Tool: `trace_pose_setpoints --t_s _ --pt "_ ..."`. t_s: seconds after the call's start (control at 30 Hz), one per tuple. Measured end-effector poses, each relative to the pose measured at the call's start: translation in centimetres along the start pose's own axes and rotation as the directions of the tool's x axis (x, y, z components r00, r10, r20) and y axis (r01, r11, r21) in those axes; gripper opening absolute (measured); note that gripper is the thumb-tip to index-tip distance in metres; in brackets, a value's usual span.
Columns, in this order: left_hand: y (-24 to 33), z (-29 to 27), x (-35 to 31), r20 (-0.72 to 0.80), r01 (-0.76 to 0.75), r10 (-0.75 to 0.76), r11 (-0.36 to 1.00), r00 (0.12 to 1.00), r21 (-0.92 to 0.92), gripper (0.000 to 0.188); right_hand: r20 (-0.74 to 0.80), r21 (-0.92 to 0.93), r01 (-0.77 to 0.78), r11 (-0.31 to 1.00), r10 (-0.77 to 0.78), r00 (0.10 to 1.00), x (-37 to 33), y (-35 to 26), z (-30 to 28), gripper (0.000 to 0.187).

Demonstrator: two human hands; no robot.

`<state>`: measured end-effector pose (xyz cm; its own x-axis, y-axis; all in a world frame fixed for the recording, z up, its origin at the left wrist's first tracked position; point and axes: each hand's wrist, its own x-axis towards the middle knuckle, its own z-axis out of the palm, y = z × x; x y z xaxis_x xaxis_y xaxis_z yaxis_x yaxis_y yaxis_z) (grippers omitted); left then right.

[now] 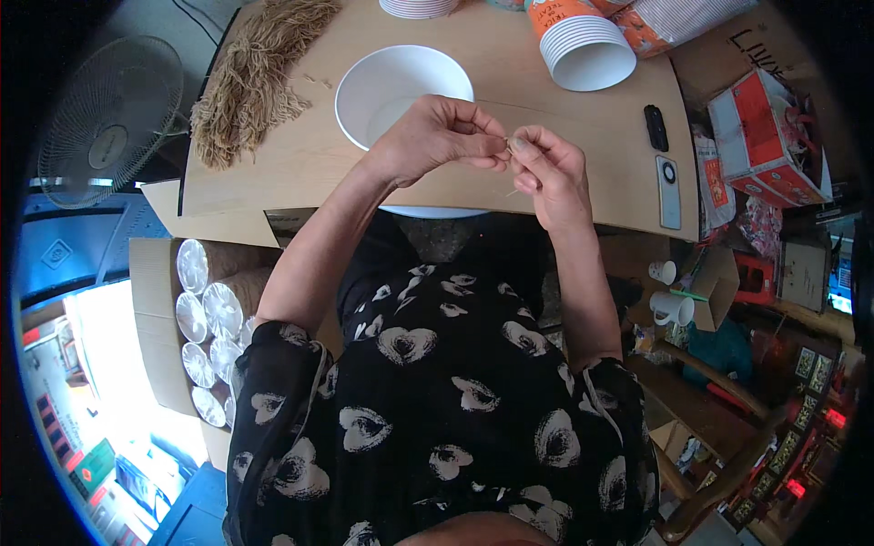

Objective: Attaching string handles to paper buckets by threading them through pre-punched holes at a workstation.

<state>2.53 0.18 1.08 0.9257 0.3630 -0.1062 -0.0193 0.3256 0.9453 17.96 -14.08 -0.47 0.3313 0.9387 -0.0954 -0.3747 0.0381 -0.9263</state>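
My left hand (442,138) and my right hand (550,173) meet above the front part of the table. Both are closed, thumb against fingers, pinching a thin tan string (514,192); one end shows below the right fingers, and most of it is hidden. Behind my left hand stands a round white paper tub (364,77), its mouth facing up and its inside bare white. To the far left on the table lies a thick bundle of tan twisted strings (250,86), with a few short bits loose beside it.
Nested orange and white paper tubs (583,50) lie at the back right. A black object (655,127) and a phone (669,191) rest near the table's right edge. Left of me are a fan (111,136) and a carton (159,318) of wrapped cup stacks.
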Motion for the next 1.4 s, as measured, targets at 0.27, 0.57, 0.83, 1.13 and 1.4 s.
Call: trace_pose_setpoints --t_s 0.27,0.57,0.83,1.13,1.4 --pt "0.3 0.1 0.0 -0.020 0.015 -0.015 1.000 1.000 0.011 0.017 0.008 0.007 0.015 1.000 -0.015 1.000 0.0 0.2 0.3 0.013" --pt "0.2 0.2 0.1 -0.028 0.035 -0.035 0.999 0.999 0.008 0.016 0.034 -0.177 0.102 0.979 -0.098 0.995 -0.1 0.2 0.1 0.014" --pt "0.0 0.3 -0.1 -0.005 -0.029 0.029 0.998 1.000 0.053 0.014 0.089 -0.062 -0.034 0.997 0.040 0.995 0.0 -0.8 -0.8 0.013" --pt "0.0 0.2 -0.2 -0.011 -0.049 0.052 0.980 0.999 0.191 0.014 0.132 -0.320 0.108 0.941 -0.069 0.989 -0.1 -0.8 -0.4 0.012" --pt "-0.3 0.1 -0.3 0.027 -0.144 0.142 0.985 0.989 0.093 0.005 0.089 0.007 -0.009 1.000 0.008 0.996 -0.1 -0.1 -0.4 0.014"
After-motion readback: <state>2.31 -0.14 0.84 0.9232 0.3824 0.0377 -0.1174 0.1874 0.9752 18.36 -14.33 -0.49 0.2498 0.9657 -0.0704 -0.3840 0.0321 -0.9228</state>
